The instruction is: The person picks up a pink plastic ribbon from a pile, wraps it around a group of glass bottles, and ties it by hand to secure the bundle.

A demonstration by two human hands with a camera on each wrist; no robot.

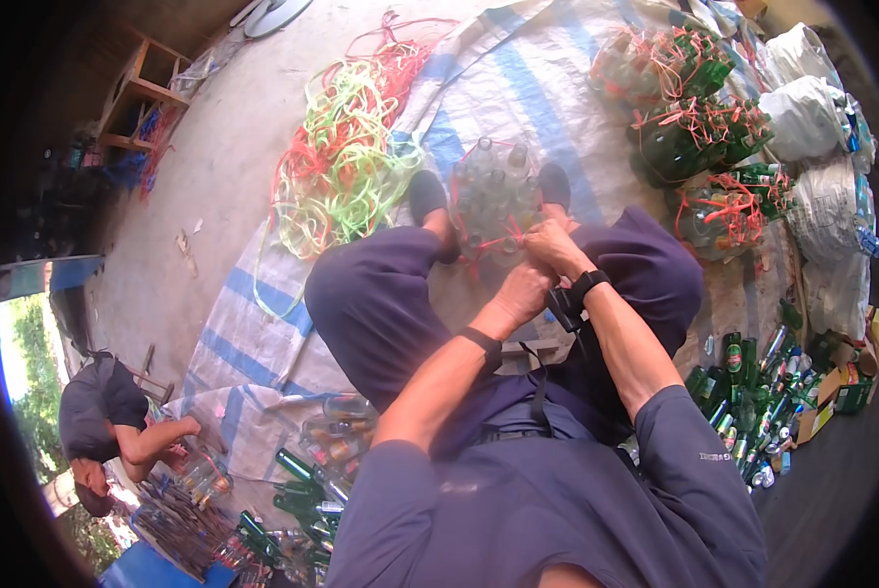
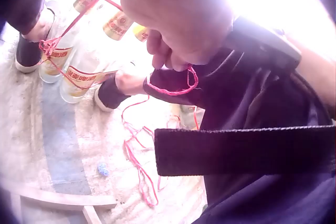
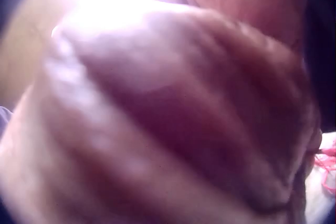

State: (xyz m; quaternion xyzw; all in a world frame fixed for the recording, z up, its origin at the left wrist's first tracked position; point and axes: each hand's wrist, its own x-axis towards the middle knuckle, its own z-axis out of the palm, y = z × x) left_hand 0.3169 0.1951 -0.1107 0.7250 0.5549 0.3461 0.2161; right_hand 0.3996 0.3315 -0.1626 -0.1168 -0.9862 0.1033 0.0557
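Observation:
Between the feet stands a bundle of clear glass bottles (image 1: 496,191), bound with pink plastic string (image 2: 79,22). My two hands are close together at the near side of the bundle, overlapping in the head view. The left hand (image 1: 520,294) has curled fingers, and a twisted loop of the string hangs below them in the left wrist view. Just beyond it, my right hand (image 1: 554,245) is curled at the string by the bottles. In the right wrist view its folded palm fills the picture, hiding what the fingers grip, with pink string (image 3: 328,169) at the edge.
Red and green string (image 1: 346,147) lies heaped at the left on a striped sheet (image 1: 523,69). Tied bundles of green bottles (image 1: 694,137) stand at right, beside white sacks (image 1: 802,118). Loose bottles and cans (image 1: 748,392) lie lower right. Another person (image 1: 106,412) bends over bottles at left.

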